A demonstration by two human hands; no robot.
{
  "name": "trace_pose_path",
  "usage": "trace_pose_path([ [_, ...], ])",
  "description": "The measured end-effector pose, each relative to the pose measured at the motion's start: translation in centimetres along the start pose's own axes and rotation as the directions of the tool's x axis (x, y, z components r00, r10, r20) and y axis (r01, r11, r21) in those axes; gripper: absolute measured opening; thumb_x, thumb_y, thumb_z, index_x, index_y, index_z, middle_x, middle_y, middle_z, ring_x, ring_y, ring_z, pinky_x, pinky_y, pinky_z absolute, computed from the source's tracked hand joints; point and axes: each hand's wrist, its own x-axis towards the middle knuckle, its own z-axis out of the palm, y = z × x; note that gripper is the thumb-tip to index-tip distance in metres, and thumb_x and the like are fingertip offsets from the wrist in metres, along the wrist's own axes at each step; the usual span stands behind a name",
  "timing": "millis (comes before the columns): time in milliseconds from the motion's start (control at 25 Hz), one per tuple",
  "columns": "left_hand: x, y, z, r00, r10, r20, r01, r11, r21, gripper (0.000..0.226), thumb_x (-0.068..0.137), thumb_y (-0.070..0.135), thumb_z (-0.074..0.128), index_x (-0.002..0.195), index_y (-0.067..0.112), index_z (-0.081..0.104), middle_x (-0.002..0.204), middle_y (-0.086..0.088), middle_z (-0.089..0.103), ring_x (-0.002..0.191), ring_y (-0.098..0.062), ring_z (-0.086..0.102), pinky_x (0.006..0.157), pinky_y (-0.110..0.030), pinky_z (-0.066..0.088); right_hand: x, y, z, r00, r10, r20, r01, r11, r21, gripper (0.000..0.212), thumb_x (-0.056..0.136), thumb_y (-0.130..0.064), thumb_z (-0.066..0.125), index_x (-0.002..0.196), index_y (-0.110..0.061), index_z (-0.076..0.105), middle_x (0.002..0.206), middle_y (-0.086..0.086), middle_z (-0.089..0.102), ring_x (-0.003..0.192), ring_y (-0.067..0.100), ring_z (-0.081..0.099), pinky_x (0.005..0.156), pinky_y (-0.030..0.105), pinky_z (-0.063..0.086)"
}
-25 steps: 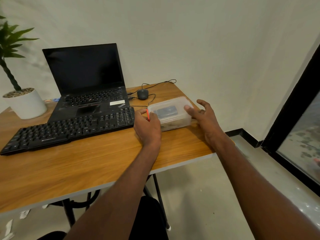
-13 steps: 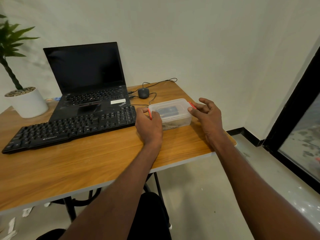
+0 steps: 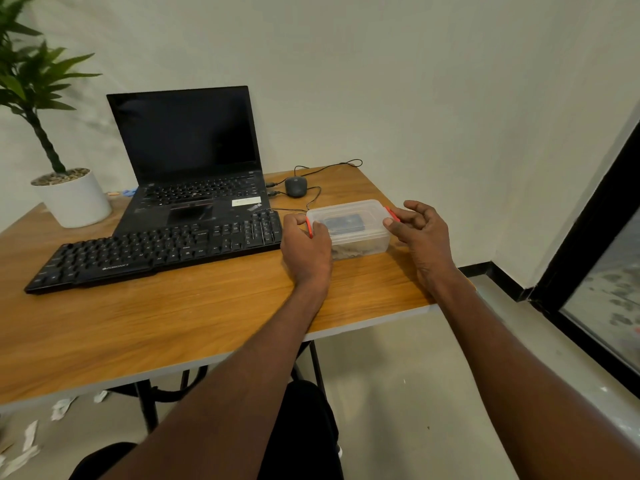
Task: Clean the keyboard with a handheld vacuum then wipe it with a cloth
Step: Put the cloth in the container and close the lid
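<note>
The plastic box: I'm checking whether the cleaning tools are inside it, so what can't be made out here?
Head view:
- Contents of the plastic box: a dark shape blurred by the cloudy lid; not identifiable.
- Left clip: mostly covered by the left hand.
- Right clip: partly behind the right hand thumb; latched or not, unclear.
- Keyboard dirt: too small.

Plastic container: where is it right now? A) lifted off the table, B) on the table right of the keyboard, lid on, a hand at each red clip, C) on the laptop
B: the plastic container sits on the table right of the keyboard, lid on, left hand and right hand at its red clips.
</note>
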Motion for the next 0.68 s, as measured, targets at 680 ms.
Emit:
trace_pose_path([
  [680,0.0,0.3,-0.1,0.997,-0.072,0.037,0.073,0.997,-0.039,0.017,0.099,0.018,0.066,0.112,0.022,0.056,0.083,0.008,0.055,0.068,-0.006,0.050,0.059,-0.026,0.042,1.2,-0.5,0.6,0.962,0.270,-0.039,-0.266,0.960,0.086,0.027,0.089,-0.030,0.077,0.107,-0.011,0.075,0.098,0.006,0.076,0.096,0.025,0.071,0.080,0.032,0.060],
])
